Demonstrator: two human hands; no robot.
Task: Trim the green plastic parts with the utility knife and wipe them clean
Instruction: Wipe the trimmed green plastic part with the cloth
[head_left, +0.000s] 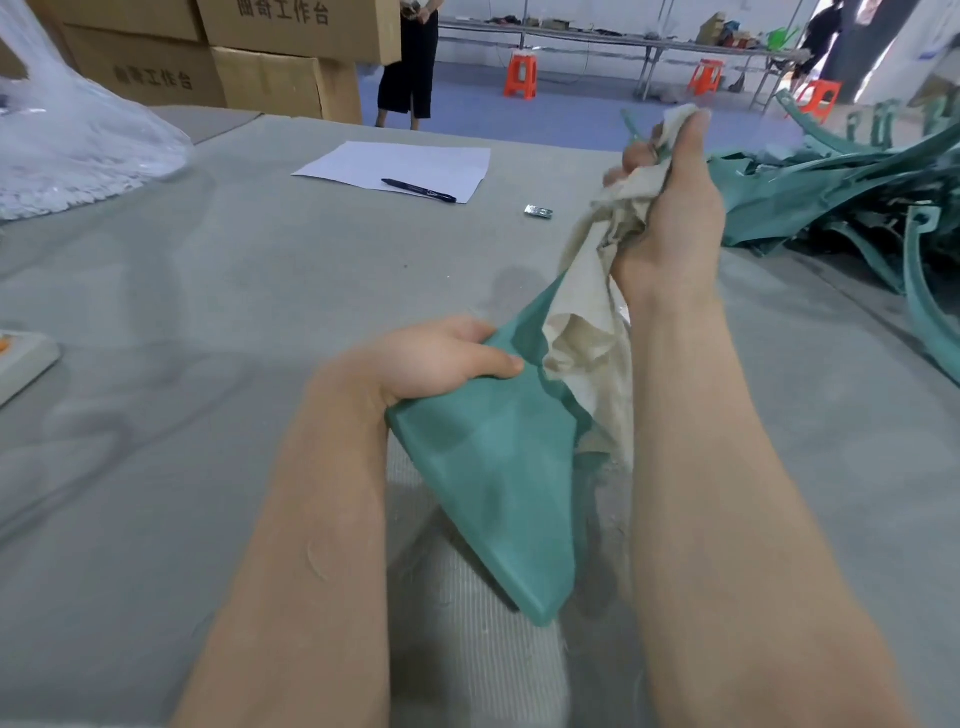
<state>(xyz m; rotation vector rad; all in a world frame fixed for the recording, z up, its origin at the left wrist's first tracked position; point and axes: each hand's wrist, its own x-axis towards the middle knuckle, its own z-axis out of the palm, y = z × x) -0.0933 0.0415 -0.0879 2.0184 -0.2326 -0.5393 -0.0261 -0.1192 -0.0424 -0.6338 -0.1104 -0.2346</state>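
My left hand (441, 358) grips the wide end of a green plastic part (498, 467), thumb on its top face, above the grey table (208, 312). The part narrows and rises to the upper right, where its thin tip (635, 130) shows above my right hand (675, 208). That hand holds a bunched cream cloth (597, 322) wrapped round the part's narrow end; the cloth hangs down over the part's middle. A small metal piece (538, 211), perhaps the knife, lies on the table beyond my hands.
A heap of green plastic parts (857, 208) fills the right side. White paper (400, 166) with a dark pen (418, 190) lies ahead. Clear plastic sheeting (67, 145) and cardboard boxes (234, 57) stand at left. A person (410, 62) and orange stools (519, 75) are behind the table.
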